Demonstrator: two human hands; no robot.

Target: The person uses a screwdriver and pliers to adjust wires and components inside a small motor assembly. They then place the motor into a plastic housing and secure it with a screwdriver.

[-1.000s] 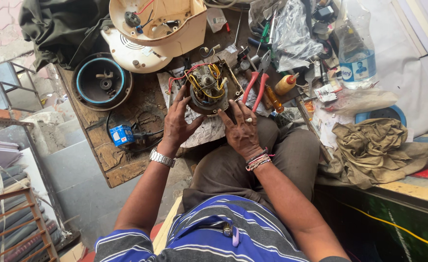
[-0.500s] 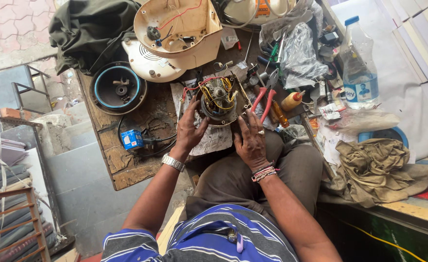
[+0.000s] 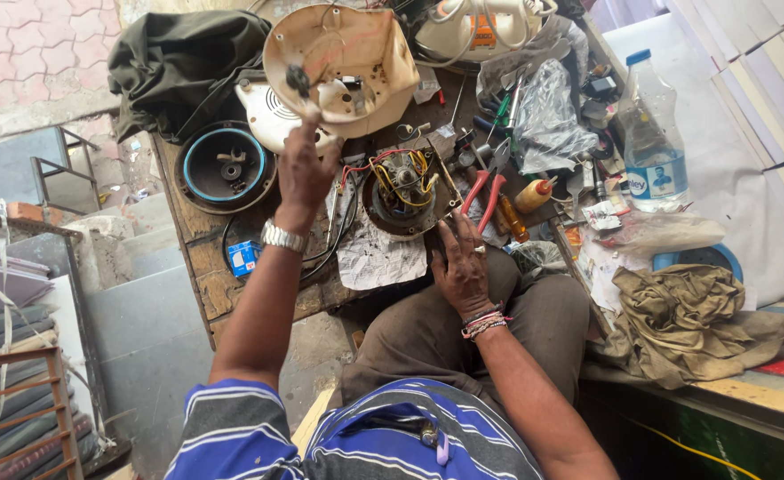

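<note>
A clear plastic water bottle with a blue cap (image 3: pixel 652 133) stands upright at the right side of the wooden workbench (image 3: pixel 223 284). A crumpled olive-brown cloth (image 3: pixel 685 320) lies below it at the right edge. A dark green fabric bag (image 3: pixel 183 67) sits at the upper left corner. Just below the bag lies a round black housing with a blue inner ring (image 3: pixel 225 167). Red-handled pliers (image 3: pixel 482 188) rest beside a small yellow squeeze bottle with a red nozzle (image 3: pixel 534 193). A crumpled clear plastic bag (image 3: pixel 547 116) lies above them among scattered hand tools. A small blue rectangular component (image 3: pixel 243 258) lies inside a loop of black cable.
</note>
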